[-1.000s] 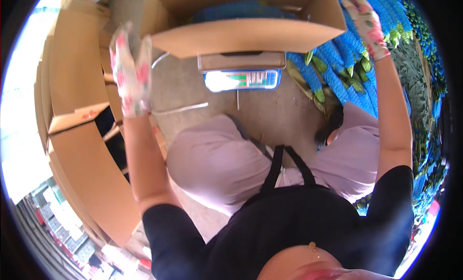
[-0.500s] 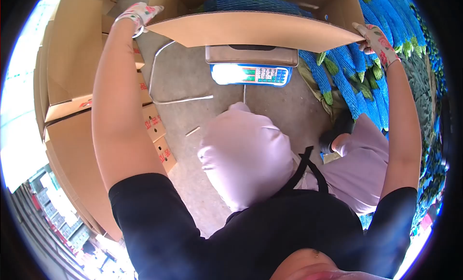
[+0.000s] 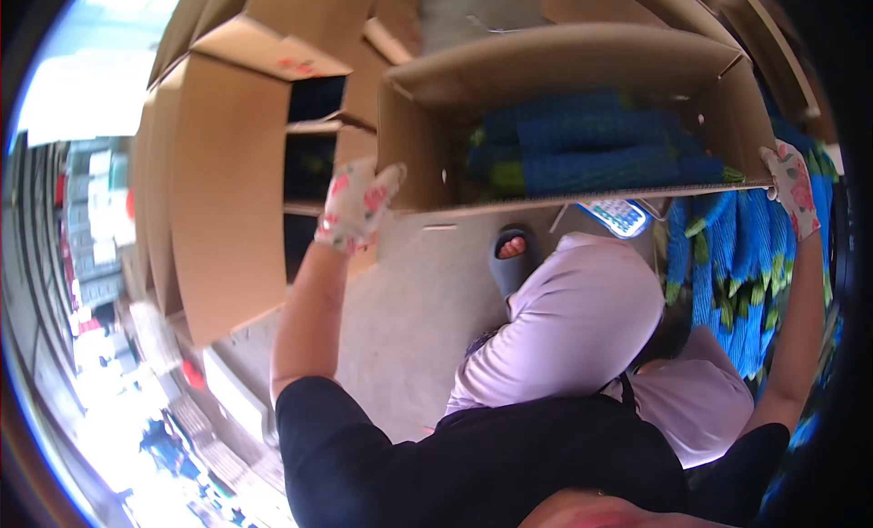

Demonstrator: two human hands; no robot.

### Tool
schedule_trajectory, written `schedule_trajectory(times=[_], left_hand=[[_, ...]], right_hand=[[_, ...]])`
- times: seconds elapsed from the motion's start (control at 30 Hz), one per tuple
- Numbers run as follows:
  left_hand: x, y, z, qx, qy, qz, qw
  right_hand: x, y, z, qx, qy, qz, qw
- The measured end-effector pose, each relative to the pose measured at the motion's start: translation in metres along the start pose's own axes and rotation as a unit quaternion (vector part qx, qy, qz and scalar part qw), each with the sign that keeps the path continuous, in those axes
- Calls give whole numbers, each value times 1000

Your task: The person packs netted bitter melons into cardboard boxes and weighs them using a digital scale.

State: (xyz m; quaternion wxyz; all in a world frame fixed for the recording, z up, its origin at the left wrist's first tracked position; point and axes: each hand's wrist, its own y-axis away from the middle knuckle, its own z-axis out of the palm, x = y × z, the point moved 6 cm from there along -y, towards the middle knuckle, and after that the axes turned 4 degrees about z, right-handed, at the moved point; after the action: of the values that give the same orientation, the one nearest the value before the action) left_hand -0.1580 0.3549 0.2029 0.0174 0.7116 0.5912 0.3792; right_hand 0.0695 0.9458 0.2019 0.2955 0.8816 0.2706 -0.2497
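Note:
An open cardboard box (image 3: 573, 62) hangs above the floor between my hands. Inside lie several long green items in blue netting (image 3: 591, 146). My left hand (image 3: 356, 203), in a floral glove, grips the box's near left corner. At the near right corner, my right hand (image 3: 793, 187) holds the box edge, also gloved. The blue keypad of a scale (image 3: 618, 217) shows partly below the box's near edge; the rest of the scale is mostly hidden.
Large cardboard boxes (image 3: 227, 182) stand stacked on the left, some with open sides. More netted green items (image 3: 746, 246) are piled on the right. Other cardboard (image 3: 600, 2) stands at the top. My sandalled foot (image 3: 512, 255) rests on the concrete floor (image 3: 391, 319).
The view has turned left. The box, held in both hands, is off the scale and nearer to me, with its inside more visible. My left foot has come into view.

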Motion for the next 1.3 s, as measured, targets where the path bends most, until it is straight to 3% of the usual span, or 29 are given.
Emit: schedule_trajectory(times=[0.07,0.13,0.17,0.2,0.27,0.3,0.4,0.43,0.5,0.53,0.57,0.6,0.63,0.7,0.73,0.77,0.8,0.83,0.87,0.9,0.93,0.97,1.0,1.07,1.1,1.17,1.2,1.27,1.3], left_hand=[[-75,41,5,58,124,45,990],[-95,100,1,103,172,7,980],[-105,128,-1,143,199,-9,969],[-115,153,-4,182,224,-22,957],[-133,204,-21,170,258,-91,947],[-129,232,-32,201,281,-110,932],[-123,308,-62,315,322,-128,884],[-130,330,-70,356,331,-123,865],[-147,365,-84,399,342,-113,843],[-157,381,-92,432,346,-109,826],[-163,391,-97,464,349,-104,808],[-165,390,-95,465,353,-98,806],[-171,390,-92,521,374,-90,762],[-204,387,-72,616,352,-81,700],[-230,375,-49,646,351,-63,675],[-229,358,-31,647,380,-98,654],[-238,339,-10,638,340,-127,679],[-223,316,-5,589,477,20,652],[-229,303,2,576,446,45,683],[-218,294,5,599,445,88,660],[-254,289,28,547,481,-37,684],[-244,282,40,548,431,52,714],[-227,271,54,543,376,141,737],[-241,251,74,544,276,20,792],[-256,240,77,545,276,15,791],[-290,199,80,445,336,-77,826],[-286,191,66,446,337,-72,826],[-253,189,24,557,252,81,787],[-259,178,23,551,254,80,791]], right_hand=[[-38,-3,30,-46,39,-52,997],[-94,8,69,-85,56,-117,988],[-133,31,84,-34,99,-133,986],[-151,24,97,63,146,-316,935],[-198,28,124,27,225,-351,908],[-230,49,144,-105,252,-204,940],[-309,69,173,-97,288,-368,879],[-336,83,181,-139,246,-403,870],[-397,102,201,-133,305,-431,839],[-429,128,211,-125,302,-459,826],[-464,168,215,-45,288,-576,764],[-491,182,229,-71,325,-528,781],[-521,175,253,7,321,-629,708],[-551,193,281,87,254,-622,735],[-547,196,293,57,73,-601,794],[-538,195,314,-40,-4,-532,846],[-525,177,361,-146,-162,-477,851],[-503,199,377,-298,-214,-416,832],[-478,224,392,-426,-252,-326,805],[-452,226,415,-391,-186,-239,869],[-437,240,422,-445,-208,-210,845],[-422,254,428,-497,-226,-177,819],[-407,258,438,-533,-204,-210,794],[-379,267,453,-531,-142,-205,810],[-365,272,460,-530,-110,-202,816],[-355,276,460,-531,-84,-224,813],[-358,282,451,-529,-99,-247,805],[-366,279,427,-517,-114,-270,804],[-365,279,410,-510,-138,-276,803]])
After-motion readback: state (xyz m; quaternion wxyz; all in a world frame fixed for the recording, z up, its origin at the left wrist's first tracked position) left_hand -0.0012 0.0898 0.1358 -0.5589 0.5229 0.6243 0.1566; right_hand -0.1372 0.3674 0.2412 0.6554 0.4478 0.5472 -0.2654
